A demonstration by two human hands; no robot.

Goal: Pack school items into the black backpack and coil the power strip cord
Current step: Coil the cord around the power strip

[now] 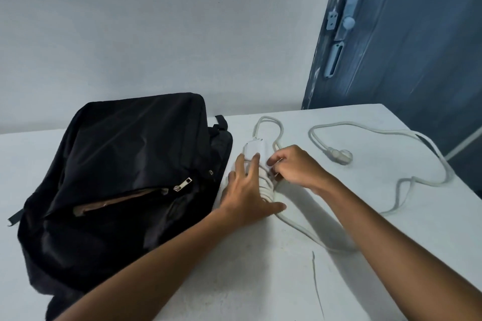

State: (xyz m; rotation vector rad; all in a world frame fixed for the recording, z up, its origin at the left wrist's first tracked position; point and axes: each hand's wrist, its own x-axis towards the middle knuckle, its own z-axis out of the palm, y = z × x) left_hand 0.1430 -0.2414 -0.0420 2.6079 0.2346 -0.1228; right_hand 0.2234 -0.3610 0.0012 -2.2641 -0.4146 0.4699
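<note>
1. Nearest the camera, the left hand (246,190) lies across the power strip (254,150), fingers straight and pressing it to the white surface (260,281); its grip is flat, not curled.
2. Beside it, the right hand (292,167) pinches the cord (396,190) at the strip's edge, where several turns (266,189) are already wound.
3. Further right, much cord lies loose in curves, ending in the plug (339,155); the coiling looks partly done.
4. To the left, the black backpack (125,177) lies flat, front pocket unzipped. No school items show outside, so packing seems finished.
</note>
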